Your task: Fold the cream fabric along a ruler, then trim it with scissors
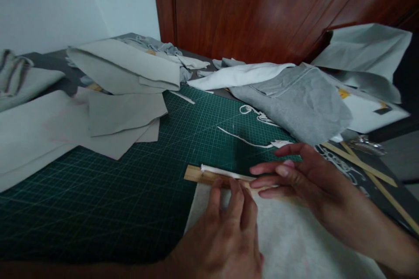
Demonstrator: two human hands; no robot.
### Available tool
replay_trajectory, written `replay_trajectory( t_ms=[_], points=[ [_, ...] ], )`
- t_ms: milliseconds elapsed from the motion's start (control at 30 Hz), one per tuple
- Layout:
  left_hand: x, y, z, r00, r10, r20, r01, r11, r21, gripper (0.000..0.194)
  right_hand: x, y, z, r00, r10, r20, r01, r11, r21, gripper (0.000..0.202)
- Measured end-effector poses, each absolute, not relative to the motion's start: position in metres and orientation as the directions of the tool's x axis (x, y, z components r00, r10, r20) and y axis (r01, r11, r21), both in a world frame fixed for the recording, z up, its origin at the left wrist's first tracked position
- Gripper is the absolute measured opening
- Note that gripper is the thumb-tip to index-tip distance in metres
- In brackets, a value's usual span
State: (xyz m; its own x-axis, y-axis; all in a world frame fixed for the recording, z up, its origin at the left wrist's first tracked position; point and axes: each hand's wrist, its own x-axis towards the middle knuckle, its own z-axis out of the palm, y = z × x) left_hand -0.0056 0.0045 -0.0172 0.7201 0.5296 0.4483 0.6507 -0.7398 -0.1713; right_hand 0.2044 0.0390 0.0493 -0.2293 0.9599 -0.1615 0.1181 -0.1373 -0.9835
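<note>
A wooden ruler (193, 173) lies along the far edge of a pale piece of fabric (288, 231) on the green cutting mat (131, 192). My left hand (222, 231) presses its spread fingertips down on the ruler and fabric. A narrow white strip (216, 170), looking like a folded or rolled fabric edge, runs along the ruler's far side. My right hand (304, 178) is over the ruler's right part with fingers stretched and apart, and nothing shows in its grasp. Its fingers and palm hide that end of the ruler.
Pale fabric sheets (127, 113) overlap on the left. Grey cloth (288, 100) and a white cloth (242, 75) lie at the back. Thin fabric offcuts (245, 139) are scattered on the mat. Wooden strips (363, 165) cross at the right, near a clear plastic wrapper (366, 144).
</note>
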Motion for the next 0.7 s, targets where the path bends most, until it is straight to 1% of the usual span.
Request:
replay_trajectory(
  t_ms=[67, 133, 300, 400, 500, 533, 600, 700],
  points=[
    [-0.005, 0.005, -0.016, 0.718, 0.536, 0.444, 0.655, -0.735, -0.173, 0.056, 0.206, 0.04, 0.052, -0.279, 0.936, -0.214, 0.159, -0.174, -0.972, 0.026],
    [-0.004, 0.005, -0.015, 0.709, 0.544, 0.448, 0.663, -0.731, -0.162, 0.057, 0.203, 0.041, 0.054, -0.377, 0.889, -0.259, 0.231, -0.181, -0.956, 0.033],
    [-0.001, 0.002, -0.017, 0.718, 0.526, 0.456, 0.648, -0.744, -0.162, 0.057, 0.187, 0.055, 0.054, -0.439, 0.86, -0.26, 0.321, -0.121, -0.939, 0.046],
    [0.0, 0.001, -0.018, 0.717, 0.519, 0.466, 0.651, -0.738, -0.178, 0.057, 0.179, 0.068, 0.052, -0.531, 0.786, -0.317, 0.366, -0.125, -0.922, 0.049],
    [0.0, 0.0, -0.019, 0.719, 0.497, 0.486, 0.644, -0.739, -0.199, 0.057, 0.17, 0.078, 0.052, -0.603, 0.702, -0.379, 0.39, -0.156, -0.908, 0.047],
    [0.0, 0.0, -0.018, 0.725, 0.502, 0.471, 0.642, -0.741, -0.198, 0.055, 0.166, 0.08, 0.053, -0.625, 0.672, -0.397, 0.4, -0.161, -0.902, 0.045],
    [-0.001, -0.001, -0.017, 0.731, 0.521, 0.442, 0.64, -0.747, -0.179, 0.054, 0.158, 0.083, 0.055, -0.65, 0.638, -0.413, 0.442, -0.125, -0.888, 0.038],
    [-0.001, -0.001, -0.016, 0.718, 0.545, 0.433, 0.651, -0.745, -0.143, 0.058, 0.145, 0.084, 0.058, -0.651, 0.656, -0.381, 0.531, 0.036, -0.846, 0.034]
  ],
)
